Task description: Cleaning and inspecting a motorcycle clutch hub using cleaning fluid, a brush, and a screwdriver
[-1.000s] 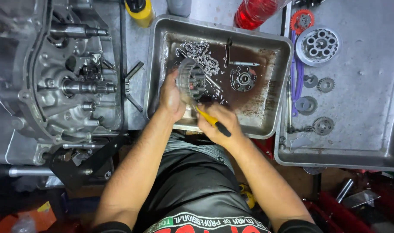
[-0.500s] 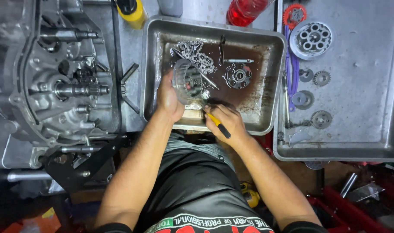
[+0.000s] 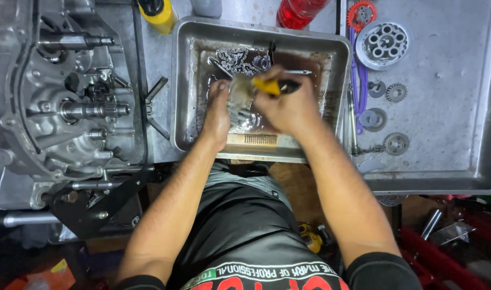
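Both of my hands are inside a dented metal tray [image 3: 182, 80] that holds dark, dirty liquid. My left hand [image 3: 217, 117] grips a round metal engine part [image 3: 239, 103] standing in the liquid. My right hand [image 3: 289, 108] is blurred with motion and is closed on a brush with a yellow and black handle [image 3: 273, 86], held across the top of that part. A drive chain [image 3: 235, 57] lies in a heap at the tray's far side. A flat toothed strip [image 3: 260, 139] rests at the near rim.
An open engine crankcase [image 3: 68, 107] with protruding shafts stands at the left. A bigger tray [image 3: 471, 161] on the right holds a clutch hub [image 3: 383, 43], an orange gear [image 3: 361, 14], small gears [image 3: 396, 92] and a purple cord [image 3: 358, 80]. A yellow bottle [image 3: 157, 12] and a red bottle [image 3: 299, 11] stand behind.
My right hand has swung the brush from the near right of the part up and over its top. My left hand keeps its hold on the part.
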